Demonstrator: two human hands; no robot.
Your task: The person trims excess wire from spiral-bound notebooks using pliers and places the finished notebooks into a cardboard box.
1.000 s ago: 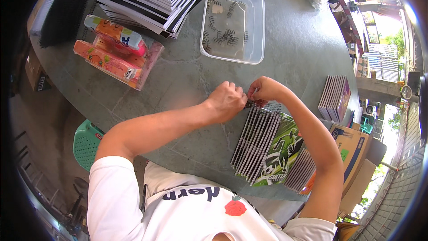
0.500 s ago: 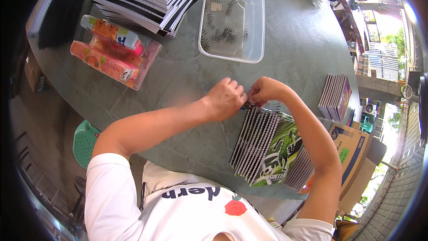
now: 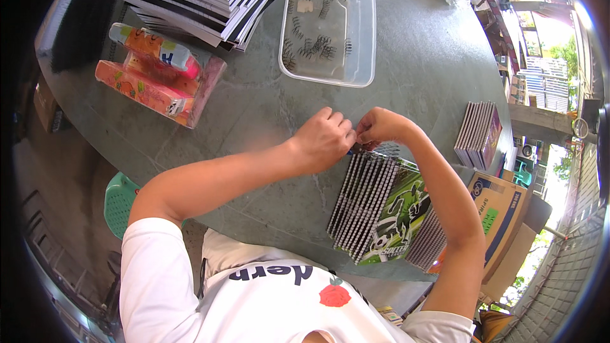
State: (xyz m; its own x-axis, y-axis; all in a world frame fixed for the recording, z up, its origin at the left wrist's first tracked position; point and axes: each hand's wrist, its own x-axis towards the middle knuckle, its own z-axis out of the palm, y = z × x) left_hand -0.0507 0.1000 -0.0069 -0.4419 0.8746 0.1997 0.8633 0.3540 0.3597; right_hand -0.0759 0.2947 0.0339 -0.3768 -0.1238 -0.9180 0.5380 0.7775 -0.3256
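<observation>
Two bare hands meet just above the top corner of a pile of spiral notebooks, knuckles nearly brushing. The left hand (image 3: pixel 324 141) comes in from the side, its elbow bent and thrown wide, the forearm running almost straight across over the grey table (image 3: pixel 248 105). Its back faces up and its fingers are curled in closed, with a small bluish bit showing below them; from where I stand I can't tell what they grip.

The right hand (image 3: pixel 381 128) arrives from the other side, its forearm slanting up and inward past the notebooks, wrist bent so the fingers point down and toward the left. Thumb and forefinger are pinched together at the end of the wire binding, though whatever sits between them is hidden.

Below the hands lie the spiral notebooks (image 3: pixel 362 206), their bindings staggered in rows, a green cover (image 3: pixel 400 219) uppermost beside the right forearm. Beyond the knuckles, well apart, stands a clear plastic tub (image 3: pixel 373 38) with loose black wire coils (image 3: pixel 318 47) scattered across its bottom.
</observation>
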